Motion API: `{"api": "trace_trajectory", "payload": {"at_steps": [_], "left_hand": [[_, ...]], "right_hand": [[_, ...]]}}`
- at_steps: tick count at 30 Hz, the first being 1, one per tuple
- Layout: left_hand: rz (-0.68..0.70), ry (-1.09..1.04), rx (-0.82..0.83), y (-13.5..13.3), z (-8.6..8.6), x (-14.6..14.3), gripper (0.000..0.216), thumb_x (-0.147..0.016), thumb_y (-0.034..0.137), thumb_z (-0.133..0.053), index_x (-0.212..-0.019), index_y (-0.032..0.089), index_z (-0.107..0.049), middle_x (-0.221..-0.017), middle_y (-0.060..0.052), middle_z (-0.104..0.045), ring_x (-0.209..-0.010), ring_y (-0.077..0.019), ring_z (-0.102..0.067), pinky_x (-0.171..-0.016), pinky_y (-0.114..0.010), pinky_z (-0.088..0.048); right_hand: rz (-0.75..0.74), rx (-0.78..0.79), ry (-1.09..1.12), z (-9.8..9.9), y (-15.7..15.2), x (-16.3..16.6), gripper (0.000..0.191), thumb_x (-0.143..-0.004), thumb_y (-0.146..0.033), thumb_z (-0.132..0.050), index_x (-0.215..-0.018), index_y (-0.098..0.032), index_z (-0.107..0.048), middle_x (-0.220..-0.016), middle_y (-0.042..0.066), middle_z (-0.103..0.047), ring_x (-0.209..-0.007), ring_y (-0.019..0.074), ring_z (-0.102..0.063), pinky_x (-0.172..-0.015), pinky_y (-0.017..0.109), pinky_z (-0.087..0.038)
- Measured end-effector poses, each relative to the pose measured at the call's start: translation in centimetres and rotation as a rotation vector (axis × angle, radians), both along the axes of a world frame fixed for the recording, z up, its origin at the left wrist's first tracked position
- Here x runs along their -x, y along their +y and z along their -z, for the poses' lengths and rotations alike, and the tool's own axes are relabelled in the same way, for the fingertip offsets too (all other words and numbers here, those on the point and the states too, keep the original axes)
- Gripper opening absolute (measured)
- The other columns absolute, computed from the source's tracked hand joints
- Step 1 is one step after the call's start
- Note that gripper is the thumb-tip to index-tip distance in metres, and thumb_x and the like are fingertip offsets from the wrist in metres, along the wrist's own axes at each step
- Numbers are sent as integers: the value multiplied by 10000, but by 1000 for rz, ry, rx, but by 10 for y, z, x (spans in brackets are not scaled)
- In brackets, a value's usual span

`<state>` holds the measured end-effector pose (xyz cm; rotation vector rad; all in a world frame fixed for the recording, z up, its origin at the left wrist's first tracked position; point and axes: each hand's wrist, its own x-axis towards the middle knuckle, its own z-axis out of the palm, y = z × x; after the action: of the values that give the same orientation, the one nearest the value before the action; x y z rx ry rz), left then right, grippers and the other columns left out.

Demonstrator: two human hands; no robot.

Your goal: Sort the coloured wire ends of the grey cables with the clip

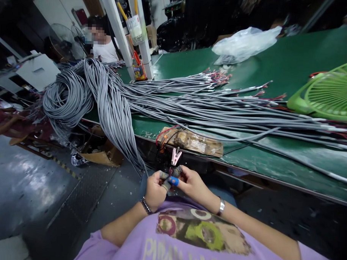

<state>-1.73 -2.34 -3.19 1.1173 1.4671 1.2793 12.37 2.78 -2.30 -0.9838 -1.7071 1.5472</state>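
Note:
My left hand [156,191] and my right hand [193,183] meet in front of my body, just off the table's front edge, with fingertips closed. A grey cable [146,174] hangs from the large bundle down to my left hand, which pinches its end. My right thumb and fingers are closed at the same spot, on what look like the cable's thin dark-red wires [171,170], mostly hidden by fingers. Tape wraps several fingertips, blue on my right thumb. Right beyond the fingers, a pink clip [176,156] stands at a wooden block [200,142] on the table edge.
Long grey cables [197,108] with stripped ends spread across the green table [303,165]. Coiled cables [67,98] lie at left. A green fan [334,92] stands right, a plastic bag [244,45] behind. A white post [117,33] rises from the table; a person [105,48] sits beyond.

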Motion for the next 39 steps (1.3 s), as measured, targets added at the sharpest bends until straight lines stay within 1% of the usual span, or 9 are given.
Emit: {"api": "trace_trajectory", "payload": {"at_steps": [4, 8, 11, 15, 19, 23, 29, 35, 39], "left_hand": [[21, 371, -145, -2, -4, 3, 74, -700, 115, -571, -671, 178, -598, -594, 17, -587, -544, -111, -504, -542, -218, -402], [52, 466, -130, -1, -5, 4, 88, -699, 111, -567, -652, 181, -594, -580, 21, -569, -530, -102, -482, -530, -213, -380], [100, 275, -1, 1, -1, 2, 71, -694, 191, -631, -659, 176, -571, -560, 27, -552, -507, -99, -482, -502, -209, -388], [153, -123, 196, 4, 1, -1, 270, -652, 356, -716, -739, 174, -535, -563, 34, -570, -469, -100, -519, -493, -222, -447], [179, -149, 239, 5, -4, 1, 315, -661, 419, -709, -729, 171, -526, -537, 31, -575, -438, -87, -517, -459, -200, -432], [258, -147, 303, 5, -9, 0, 319, -650, 434, -709, -709, 168, -543, -505, 22, -587, -435, -108, -547, -482, -226, -461], [86, -265, 272, 4, -4, -5, 276, -696, 408, -659, -684, 155, -550, -502, 3, -603, -441, -120, -571, -457, -213, -425], [-116, -416, 208, 6, 1, -10, 257, -671, 383, -653, -693, 157, -533, -513, 5, -593, -432, -118, -567, -375, -184, -322], [-123, -441, 215, 8, -2, -10, 258, -655, 374, -660, -687, 156, -526, -513, 19, -582, -364, -78, -503, -338, -174, -244]], "right_hand": [[45, -18, -26, -2, -1, 3, 339, -708, -460, -667, -684, -179, -478, -570, -47, -405, -517, 87, -323, -456, 214, -287], [43, -1, 18, 0, 2, 2, 332, -716, -466, -650, -684, -173, -497, -577, -42, -425, -528, 94, -355, -482, 223, -313], [-1, 105, 105, 3, 4, -2, 350, -697, -491, -652, -695, -170, -514, -627, -18, -504, -566, 108, -433, -538, 238, -374], [-34, 303, 162, 4, 7, -9, 357, -684, -491, -661, -753, -159, -550, -608, -22, -531, -525, 92, -433, -501, 226, -358], [-32, 352, 210, 2, 9, -11, 346, -681, -464, -678, -754, -139, -585, -590, -27, -530, -499, 71, -406, -483, 213, -331], [-37, 322, 193, -5, 9, -6, 356, -647, -473, -706, -687, -152, -556, -575, -24, -562, -503, 87, -470, -501, 228, -377], [-130, 384, 303, -11, 5, -1, 326, -725, -488, -623, -710, -195, -480, -516, -29, -561, -483, 140, -542, -513, 280, -438], [-37, 104, 138, -1, 4, -5, 288, -772, -429, -589, -665, -164, -554, -638, 8, -589, -614, 136, -526, -606, 263, -438], [-82, 93, 136, 2, 3, -6, 322, -797, -457, -547, -680, -158, -577, -653, 19, -596, -629, 144, -529, -621, 269, -435]]}}
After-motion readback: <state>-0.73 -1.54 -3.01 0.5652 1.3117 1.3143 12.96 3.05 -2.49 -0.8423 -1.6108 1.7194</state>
